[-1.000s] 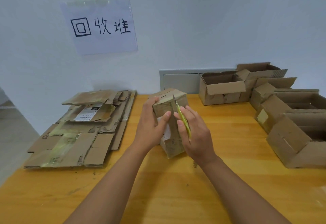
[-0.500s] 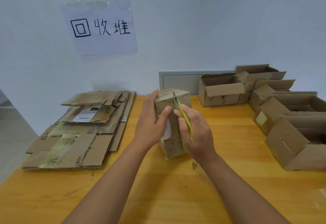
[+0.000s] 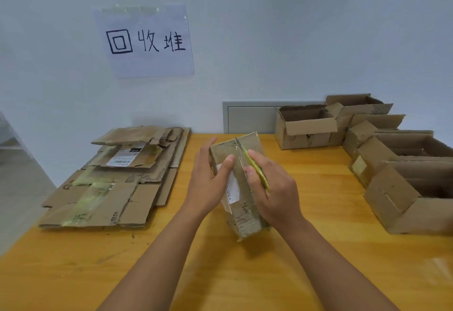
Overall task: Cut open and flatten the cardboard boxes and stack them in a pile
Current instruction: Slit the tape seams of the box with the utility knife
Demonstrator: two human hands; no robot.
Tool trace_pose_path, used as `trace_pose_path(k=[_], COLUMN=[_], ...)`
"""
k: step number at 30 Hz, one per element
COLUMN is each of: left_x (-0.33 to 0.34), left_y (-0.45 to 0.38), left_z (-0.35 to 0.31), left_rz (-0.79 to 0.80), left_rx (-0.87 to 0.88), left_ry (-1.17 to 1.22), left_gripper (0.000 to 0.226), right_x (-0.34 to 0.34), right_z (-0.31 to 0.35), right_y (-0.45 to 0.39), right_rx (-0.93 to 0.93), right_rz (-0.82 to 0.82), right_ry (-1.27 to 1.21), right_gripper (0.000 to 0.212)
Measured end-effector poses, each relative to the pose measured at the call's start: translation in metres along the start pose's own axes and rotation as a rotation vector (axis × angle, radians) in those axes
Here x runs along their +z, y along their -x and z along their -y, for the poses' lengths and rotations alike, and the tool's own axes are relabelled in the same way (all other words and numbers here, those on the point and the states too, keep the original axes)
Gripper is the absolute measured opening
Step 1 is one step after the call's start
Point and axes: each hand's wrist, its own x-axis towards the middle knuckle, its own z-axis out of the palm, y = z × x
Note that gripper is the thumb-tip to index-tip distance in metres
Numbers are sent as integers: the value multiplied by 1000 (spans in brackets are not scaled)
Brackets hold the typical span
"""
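Cardboard box (image 3: 241, 188), standing on end at frame centre on the surface (image 3: 306, 176), looks light, stiff and tippy, so the left hand (image 3: 208, 183) clasps its side while the right hand (image 3: 274, 193) grips a yellow-green cutter (image 3: 257, 171) against the taped seam

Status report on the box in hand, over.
Left hand grips the taped box, upright on the table. Right hand holds the yellow-green cutter, blade at the top seam. Nothing in the way.
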Motion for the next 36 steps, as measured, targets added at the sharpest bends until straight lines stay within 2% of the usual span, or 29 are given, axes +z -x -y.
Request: trace_pose_path(k=[4, 9, 25, 31, 36], left_x=[-1, 3, 5, -2, -3], left_y=[1, 8, 2, -1, 2], left_z=[5, 14, 10, 7, 6], left_rz=[28, 6, -2, -66, -50], left_rx=[-17, -13, -17, -73, -59], left_ry=[99, 139, 165, 174, 175], left_gripper=[65, 55, 54, 57, 57], right_x=[3, 5, -2, -2, 0], right_z=[2, 2, -2, -1, 3], right_y=[-2, -2, -6, -2, -1], right_rx=[50, 84, 49, 38, 7], right_rz=[27, 77, 125, 155, 118], right_ry=[2, -12, -21, 44, 15], right_gripper=[38, 50, 38, 38, 35])
